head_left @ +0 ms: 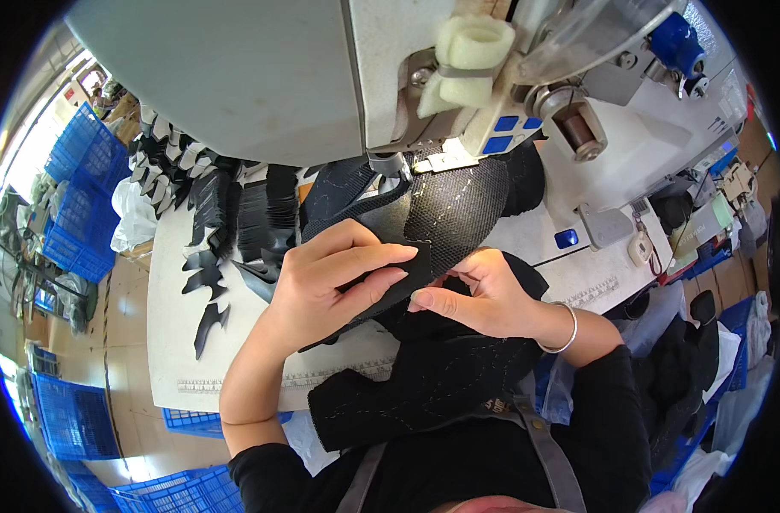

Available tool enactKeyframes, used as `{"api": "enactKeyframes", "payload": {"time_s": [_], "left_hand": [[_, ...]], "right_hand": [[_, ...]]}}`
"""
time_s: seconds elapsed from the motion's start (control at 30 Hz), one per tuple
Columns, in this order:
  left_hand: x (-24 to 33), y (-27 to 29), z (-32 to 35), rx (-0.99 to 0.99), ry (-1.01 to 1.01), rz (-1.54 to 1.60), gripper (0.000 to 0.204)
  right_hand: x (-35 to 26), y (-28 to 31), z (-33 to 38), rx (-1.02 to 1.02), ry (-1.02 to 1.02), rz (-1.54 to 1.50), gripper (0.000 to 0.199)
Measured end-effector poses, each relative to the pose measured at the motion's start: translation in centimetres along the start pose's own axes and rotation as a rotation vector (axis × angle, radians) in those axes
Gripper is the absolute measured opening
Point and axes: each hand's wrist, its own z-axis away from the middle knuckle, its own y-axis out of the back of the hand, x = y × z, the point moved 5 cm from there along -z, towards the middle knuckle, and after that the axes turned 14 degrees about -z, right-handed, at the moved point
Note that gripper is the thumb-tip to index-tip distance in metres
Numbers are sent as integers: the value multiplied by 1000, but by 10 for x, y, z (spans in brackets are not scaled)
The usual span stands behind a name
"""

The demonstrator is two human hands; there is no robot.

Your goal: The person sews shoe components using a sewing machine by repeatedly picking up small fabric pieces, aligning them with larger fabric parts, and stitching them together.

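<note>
A black mesh fabric piece (458, 201), shaped like a shoe upper with pale stitch lines, lies under the sewing machine's presser foot (390, 167). My left hand (326, 278) is closed in a pinch on the near edge of the black fabric, thumb and forefinger at a small dark flap. Close beside it, my right hand (488, 295) has its thumb and fingers closed on the same fabric's edge, partly hiding it. More black fabric (432, 385) with dotted pale lines hangs over the table's near edge toward my lap.
The sewing machine (236, 68) fills the far side, with a brown thread bobbin (578, 132) at right. Stacked black cut pieces (270, 209) and loose ones (208, 329) lie on the white table (172, 342). Blue crates (73, 415) stand at left. A printed ruler (296, 378) runs along the near edge.
</note>
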Motion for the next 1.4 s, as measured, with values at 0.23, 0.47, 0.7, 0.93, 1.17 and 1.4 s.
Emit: {"api": "enactKeyframes", "payload": {"time_s": [0.23,0.47,0.7,0.93,1.17,1.4], "left_hand": [[4,2,-2,25,-22,-43,33],[16,-1,-2,56,82,-281,33],[-8,6,-24,-26,222,-290,52],[-39,-3,-38,-503,542,49,43],[-48,-15,-45,-544,503,272,45],[-52,-18,-46,-662,784,599,23]], "right_hand": [[-1,-3,-4,21,41,-51,20],[-5,1,0,174,-239,-61,41],[-9,7,3,138,-291,-164,35],[-10,8,1,116,-302,-186,36],[-8,1,1,148,-308,-292,36],[-16,-12,-4,125,-240,-385,35]]}}
